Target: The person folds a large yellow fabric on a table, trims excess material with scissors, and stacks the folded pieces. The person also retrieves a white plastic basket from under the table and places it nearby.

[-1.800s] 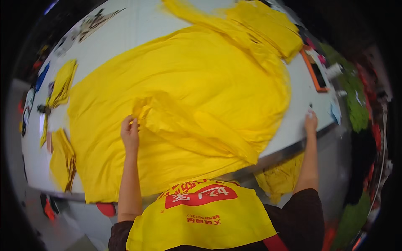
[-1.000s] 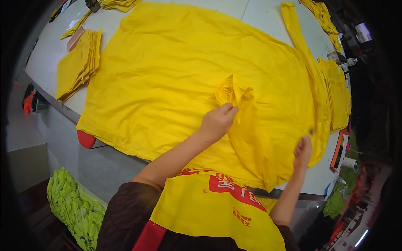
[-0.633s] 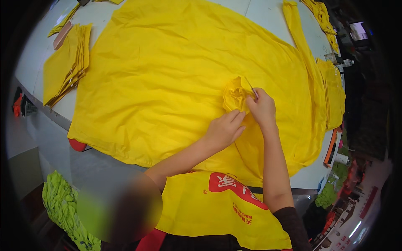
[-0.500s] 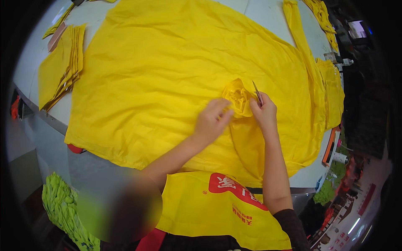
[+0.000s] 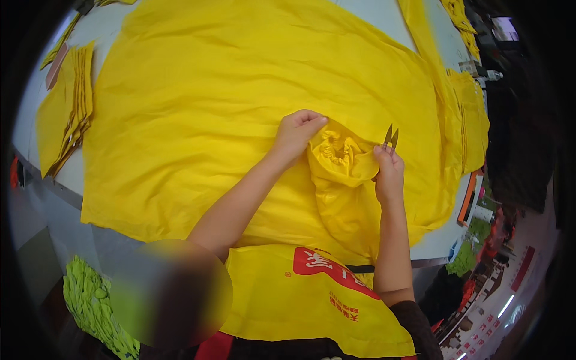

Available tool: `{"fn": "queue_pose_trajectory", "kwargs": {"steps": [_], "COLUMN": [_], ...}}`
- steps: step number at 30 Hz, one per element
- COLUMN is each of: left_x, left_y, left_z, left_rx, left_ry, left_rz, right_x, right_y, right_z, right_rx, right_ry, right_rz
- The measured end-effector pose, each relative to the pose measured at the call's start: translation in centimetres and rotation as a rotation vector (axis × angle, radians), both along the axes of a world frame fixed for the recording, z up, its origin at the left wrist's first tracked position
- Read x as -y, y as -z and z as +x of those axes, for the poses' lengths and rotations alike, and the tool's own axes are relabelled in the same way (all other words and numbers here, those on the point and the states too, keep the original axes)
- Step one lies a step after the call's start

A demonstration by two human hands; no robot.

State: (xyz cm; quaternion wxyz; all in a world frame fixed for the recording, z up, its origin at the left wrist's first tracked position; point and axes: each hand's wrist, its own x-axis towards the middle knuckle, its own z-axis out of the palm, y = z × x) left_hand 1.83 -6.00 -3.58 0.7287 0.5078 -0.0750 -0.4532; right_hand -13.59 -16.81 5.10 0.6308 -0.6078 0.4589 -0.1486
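Observation:
Spread over the table lies a large piece of thin yellow fabric (image 5: 228, 78), wrinkled across its width. From it a yellow sleeve (image 5: 347, 171) is raised, its mouth held wide, with a gathered, elastic-looking ring inside. My left hand (image 5: 296, 133) pinches the rim of this sleeve on its upper left side. On the right side of the rim, my right hand (image 5: 390, 171) closes on the sleeve and also carries small thread snips (image 5: 390, 137), blades apart and pointing away from me.
A stack of cut yellow panels (image 5: 67, 111) lies at the left of the white table (image 5: 423, 249). More folded yellow pieces (image 5: 471, 123) rest at the right edge, near an orange-and-black item (image 5: 470, 198). A bright green cloth heap (image 5: 96, 306) sits lower left.
My left hand has moved up and taken hold of the sleeve's rim. The sleeve mouth is now pulled wider, my right hand is slightly farther right, and the snips' blades show apart.

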Motion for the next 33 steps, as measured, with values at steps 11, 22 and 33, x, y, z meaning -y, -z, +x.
{"fn": "queue_pose_trajectory", "kwargs": {"steps": [11,22,33], "left_x": [-5.0,-5.5,-7.3], "left_y": [-2.4,-9.3,-9.5], "left_z": [-1.3,-0.4,-4.9], "left_rx": [-0.041,0.844,0.135], "left_ry": [0.149,0.409,0.164], "left_rz": [-0.179,-0.213,-0.111], "right_x": [-1.2,-3.1,-7.8], "right_y": [-1.2,-3.0,-5.9], "right_z": [-1.5,-2.9,-6.3], "right_rx": [0.362,0.234,0.077], "right_ry": [0.105,-0.177,-0.15], "right_rz": [0.418,0.37,0.175]}}
